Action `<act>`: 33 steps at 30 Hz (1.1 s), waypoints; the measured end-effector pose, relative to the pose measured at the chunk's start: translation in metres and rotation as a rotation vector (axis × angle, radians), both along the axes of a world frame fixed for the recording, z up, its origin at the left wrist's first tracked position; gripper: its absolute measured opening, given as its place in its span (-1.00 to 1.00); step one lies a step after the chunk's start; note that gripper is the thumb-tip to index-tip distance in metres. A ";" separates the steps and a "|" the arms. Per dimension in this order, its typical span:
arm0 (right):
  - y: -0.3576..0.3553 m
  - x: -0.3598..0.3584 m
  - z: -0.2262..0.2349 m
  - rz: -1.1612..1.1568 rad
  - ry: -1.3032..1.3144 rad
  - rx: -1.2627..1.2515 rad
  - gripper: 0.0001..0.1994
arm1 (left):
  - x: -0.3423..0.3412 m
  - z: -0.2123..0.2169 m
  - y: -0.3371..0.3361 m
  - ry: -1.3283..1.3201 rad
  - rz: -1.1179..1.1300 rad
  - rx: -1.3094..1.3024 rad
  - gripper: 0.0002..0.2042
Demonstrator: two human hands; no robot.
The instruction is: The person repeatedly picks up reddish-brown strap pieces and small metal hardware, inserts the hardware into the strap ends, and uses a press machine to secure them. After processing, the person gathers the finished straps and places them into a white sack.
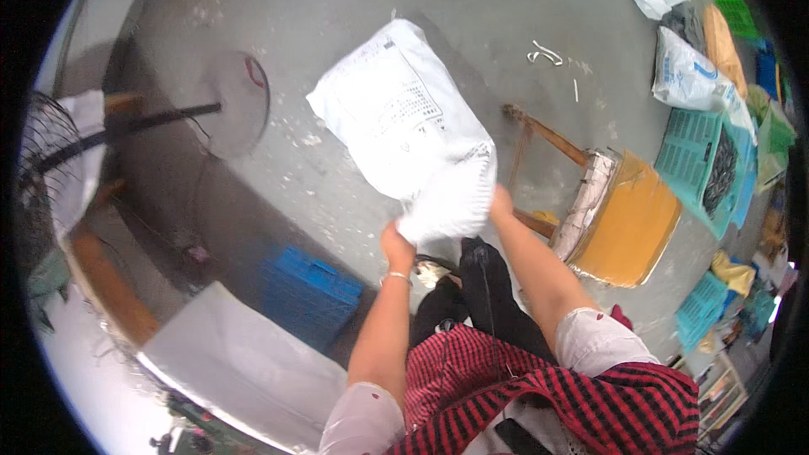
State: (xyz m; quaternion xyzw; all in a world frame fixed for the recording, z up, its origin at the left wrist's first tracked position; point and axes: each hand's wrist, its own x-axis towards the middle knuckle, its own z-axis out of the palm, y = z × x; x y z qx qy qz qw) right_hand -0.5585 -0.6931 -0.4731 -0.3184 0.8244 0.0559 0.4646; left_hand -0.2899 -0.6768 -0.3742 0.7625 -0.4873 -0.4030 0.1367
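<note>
At nine o'clock I see a black wire-guard fan (42,168) on a dark pole, its round pale base (240,101) flat on the rough grey concrete floor (337,0). At seven o'clock lies a smooth white sheet (227,354) beside a ribbed blue plastic crate (308,291). My left hand (396,246) grips the lower corner of the white plastic mailer bag (404,126), fingers closed on the crumpled film. The bag is soft, wrinkled, roughly rectangular, held up at centre above the floor. My right hand (500,202) holds its other lower corner, but its fingers are hidden behind the film, so I cannot tell their state. At three o'clock stands a wooden chair (548,143) stacked with yellow padded envelopes (628,219); more bags (687,76) crowd one o'clock. Open floor remains at twelve o'clock.
</note>
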 end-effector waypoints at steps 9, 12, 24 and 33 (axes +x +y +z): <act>-0.126 -0.087 0.249 -0.172 -0.044 -0.618 -0.67 | 0.017 0.163 -0.203 -0.154 0.103 -0.186 -0.72; -0.209 -0.080 0.300 -0.243 -0.082 -0.680 -0.71 | -0.010 0.265 -0.282 -0.032 0.225 -0.147 -0.71; -0.252 -0.116 0.231 -0.717 0.277 -0.815 -0.65 | 0.024 0.206 -0.383 0.191 -0.262 -0.239 -0.82; -0.244 -0.060 0.172 -1.062 0.217 -0.809 -0.81 | 0.315 -0.041 -0.465 -0.594 -0.069 0.218 -0.78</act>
